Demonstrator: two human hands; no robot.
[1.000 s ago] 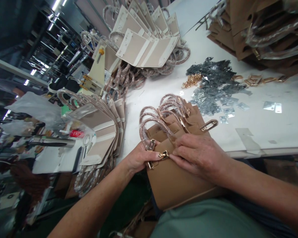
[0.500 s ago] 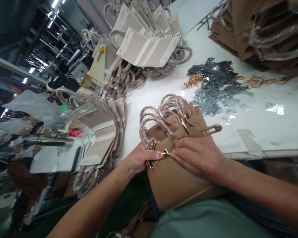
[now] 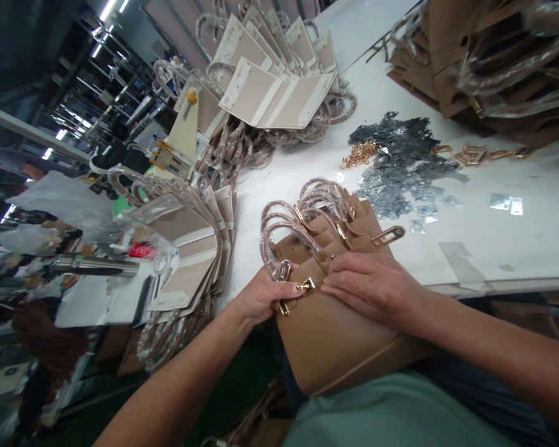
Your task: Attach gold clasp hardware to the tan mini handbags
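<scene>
A brown handbag panel lies tilted against my lap and the table edge, on top of several more brown panels with plastic-wrapped handles. My left hand grips its upper left edge, the thumb lying by a gold turn lock. Close by the thumb is a gold handle buckle. My right hand is closed at the panel's upper edge, fingers bunched together on the brown material; the fingertips are partly hidden. Beyond it sticks out a strap end with a gold slotted plate.
Thin metal plates lie heaped on the white table, beside small gold fasteners. Beige-lined panels are stacked at the back, with another stack to the left. Brown bag pieces are piled at far right.
The right hand's fingers have shifted slightly on the panel, a little away from the turn lock. My left hand keeps its hold. The view has moved slightly.
</scene>
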